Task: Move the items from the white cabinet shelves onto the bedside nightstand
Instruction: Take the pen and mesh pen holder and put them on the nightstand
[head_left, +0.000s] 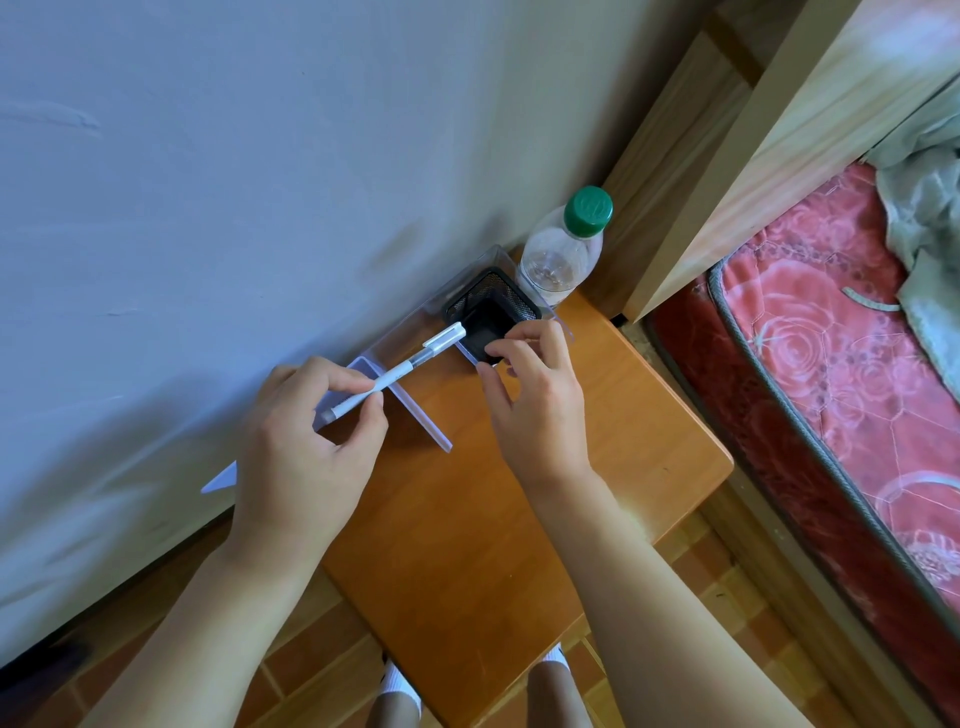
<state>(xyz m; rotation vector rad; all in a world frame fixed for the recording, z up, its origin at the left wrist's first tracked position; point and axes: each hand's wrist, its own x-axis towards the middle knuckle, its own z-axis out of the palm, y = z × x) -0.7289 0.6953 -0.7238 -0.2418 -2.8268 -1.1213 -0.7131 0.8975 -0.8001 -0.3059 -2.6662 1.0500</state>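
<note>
Pen: a white pen (392, 375) lies slanted in the air above the far left part of the nightstand (519, 467), its capped end just at the near left rim of the black mesh holder (491, 312).
Left hand: the left hand (306, 441) pinches the pen's rear half between thumb and forefinger; the other fingers are curled under it.
Right hand: the right hand (535, 400) holds the holder's near rim with bent fingertips, thumb on the near left side; how firm the hold is cannot be told.
Holder: it stands inside a clear plastic tray (415, 312) set against the wall (208, 208), and looks empty.
Step in hand: apparently placing the pen into the holder, already on the nightstand.
Next move: it likely calls for tipping the pen more upright, bringing the cap over the opening, then loosening the pinch while the right hand steadies the holder.
Nearby: a clear bottle with a green cap (563, 254) stands just beyond the holder, in the far corner; a clear plate (421, 410) stands on edge near the left hand.
Further out: a bed with a red flowered mattress (831, 364) lies to the right.
</note>
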